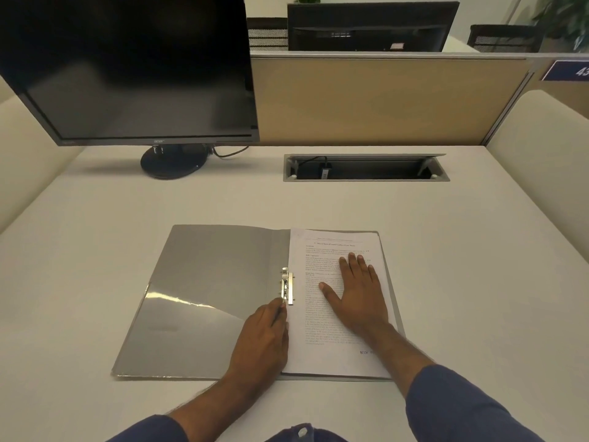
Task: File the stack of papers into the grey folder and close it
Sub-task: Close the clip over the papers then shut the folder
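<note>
Two bare hands work over an open grey plastic folder lying flat on a pale office desk, near a dark computer monitor at far left. The stack of white printed papers sits on the folder's right half, its left edge tucked at the silver metal spring clip along the spine. The right hand lies spread and flat on the top sheet, pressing it down; the left hand reaches the clip's near end with curled fingers — whether it pinches the lever or only touches it cannot be told. The sheets look light, limp and apt to slide, so a flat palm seems the sound hold. The glossy left cover looks thin and flexible — best taken by its far-left edge when folded over to close. A recessed cable box lies beyond.
</note>
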Tool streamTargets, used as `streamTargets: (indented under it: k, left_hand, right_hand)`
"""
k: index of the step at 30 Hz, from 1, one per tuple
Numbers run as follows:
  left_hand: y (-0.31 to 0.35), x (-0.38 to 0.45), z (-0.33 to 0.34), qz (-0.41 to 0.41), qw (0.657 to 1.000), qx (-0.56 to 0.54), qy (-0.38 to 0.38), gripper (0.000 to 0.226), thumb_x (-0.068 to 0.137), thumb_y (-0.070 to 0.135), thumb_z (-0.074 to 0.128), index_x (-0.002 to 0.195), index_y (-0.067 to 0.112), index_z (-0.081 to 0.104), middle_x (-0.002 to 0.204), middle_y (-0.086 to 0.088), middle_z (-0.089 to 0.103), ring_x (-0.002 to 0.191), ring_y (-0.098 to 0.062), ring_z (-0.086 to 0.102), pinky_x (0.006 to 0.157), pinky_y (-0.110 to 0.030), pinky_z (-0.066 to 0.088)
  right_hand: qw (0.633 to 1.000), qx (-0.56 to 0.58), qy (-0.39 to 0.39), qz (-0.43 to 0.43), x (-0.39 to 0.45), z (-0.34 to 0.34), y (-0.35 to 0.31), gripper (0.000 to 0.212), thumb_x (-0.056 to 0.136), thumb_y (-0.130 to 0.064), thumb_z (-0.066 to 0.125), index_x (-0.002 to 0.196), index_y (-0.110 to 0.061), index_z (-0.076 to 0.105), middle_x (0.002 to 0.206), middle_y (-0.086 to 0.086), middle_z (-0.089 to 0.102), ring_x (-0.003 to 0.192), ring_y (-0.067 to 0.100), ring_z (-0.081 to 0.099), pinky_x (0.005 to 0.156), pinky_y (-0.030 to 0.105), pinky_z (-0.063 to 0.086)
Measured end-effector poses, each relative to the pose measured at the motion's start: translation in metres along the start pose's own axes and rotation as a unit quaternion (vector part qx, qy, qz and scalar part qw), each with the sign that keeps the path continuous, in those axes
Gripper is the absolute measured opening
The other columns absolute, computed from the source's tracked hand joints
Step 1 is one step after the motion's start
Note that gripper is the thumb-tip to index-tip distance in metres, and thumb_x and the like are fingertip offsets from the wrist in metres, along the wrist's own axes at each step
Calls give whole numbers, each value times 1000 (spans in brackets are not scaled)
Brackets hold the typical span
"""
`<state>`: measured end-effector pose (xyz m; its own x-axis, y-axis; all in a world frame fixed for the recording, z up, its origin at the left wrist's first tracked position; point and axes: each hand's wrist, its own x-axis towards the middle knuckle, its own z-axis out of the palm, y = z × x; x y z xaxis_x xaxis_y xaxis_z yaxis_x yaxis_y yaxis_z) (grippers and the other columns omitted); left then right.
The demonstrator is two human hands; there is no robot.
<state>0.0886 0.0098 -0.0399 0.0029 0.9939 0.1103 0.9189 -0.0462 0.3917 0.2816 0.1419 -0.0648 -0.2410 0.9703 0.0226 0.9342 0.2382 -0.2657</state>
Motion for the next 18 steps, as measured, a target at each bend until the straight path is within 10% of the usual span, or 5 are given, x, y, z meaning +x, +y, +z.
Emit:
streamTargets:
  k: [8, 18]
  left_hand:
    - [-2, 0, 4, 44, 996, 51, 65, 36, 88, 16, 67, 120, 0, 67, 118, -16, 70, 99, -30, 71, 87, -38, 57]
    - [-20, 3, -4, 5, 995, 83, 47, 53, 94, 43, 47, 132, 8, 60, 133, -10, 64, 122, -30, 61, 104, -44, 46]
  right_hand:
    - [1000, 5, -1, -2, 0, 0, 0, 88, 87, -75, 15, 154, -19, 13, 164, 2, 8, 151, 18, 0, 123, 38, -1]
    - [1000, 8, -7, -6, -1, -2, 0, 88, 87, -75, 15, 155, -18, 13, 164, 3, 8, 151, 19, -1, 123, 38, -2]
